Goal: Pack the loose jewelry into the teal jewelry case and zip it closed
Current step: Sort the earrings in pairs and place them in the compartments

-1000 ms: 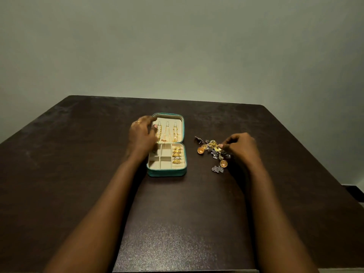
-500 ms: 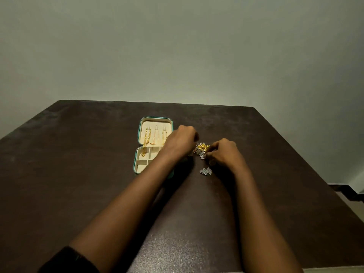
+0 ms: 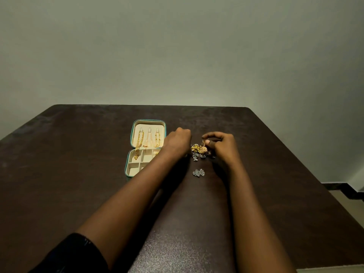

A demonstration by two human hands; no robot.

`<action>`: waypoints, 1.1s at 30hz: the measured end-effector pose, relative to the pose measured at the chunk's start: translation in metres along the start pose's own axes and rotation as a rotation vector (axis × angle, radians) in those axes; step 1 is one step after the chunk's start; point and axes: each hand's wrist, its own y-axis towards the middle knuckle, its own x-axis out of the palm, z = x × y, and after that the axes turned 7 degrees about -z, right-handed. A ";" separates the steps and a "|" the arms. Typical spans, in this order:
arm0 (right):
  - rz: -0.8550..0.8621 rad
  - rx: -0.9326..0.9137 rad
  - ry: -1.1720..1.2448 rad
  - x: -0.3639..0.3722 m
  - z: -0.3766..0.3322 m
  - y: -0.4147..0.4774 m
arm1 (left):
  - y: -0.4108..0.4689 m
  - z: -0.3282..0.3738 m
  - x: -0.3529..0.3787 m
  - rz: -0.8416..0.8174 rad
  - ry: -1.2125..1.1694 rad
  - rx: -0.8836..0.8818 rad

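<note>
The teal jewelry case [image 3: 149, 121] lies open on the dark table, left of centre. Gold chains [image 3: 140, 140] hang in its cream lid, and one trails down into the divided tray [image 3: 131, 170]. A pile of loose gold and silver jewelry [image 3: 197, 151] sits right of the case. My left hand [image 3: 177, 142] reaches across the case's right side to the pile's left edge, fingers curled under and hidden. My right hand [image 3: 223, 145] pinches the top of a gold dome earring [image 3: 203, 149] at the pile. A pair of silver pieces [image 3: 199, 172] lies apart, nearer me.
The dark brown table [image 3: 78, 184] ends at a plain grey-green wall [image 3: 177, 56] behind. Its right edge drops to a floor and a dark ledge [image 3: 350, 191] at the far right. My left forearm covers the tray's right compartments.
My left hand has left the case lid and crossed right to the jewelry pile. My right hand has closed its thumb and finger on the gold dome earring.
</note>
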 end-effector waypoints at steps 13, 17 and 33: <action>0.029 0.020 0.580 -0.003 0.000 0.000 | -0.010 0.003 0.002 0.009 -0.011 -0.018; -0.004 0.015 0.654 -0.002 0.001 0.001 | -0.007 -0.003 0.001 0.026 -0.078 -0.025; 0.030 0.011 0.626 0.002 -0.004 -0.003 | -0.010 -0.021 -0.001 0.280 -0.624 -0.035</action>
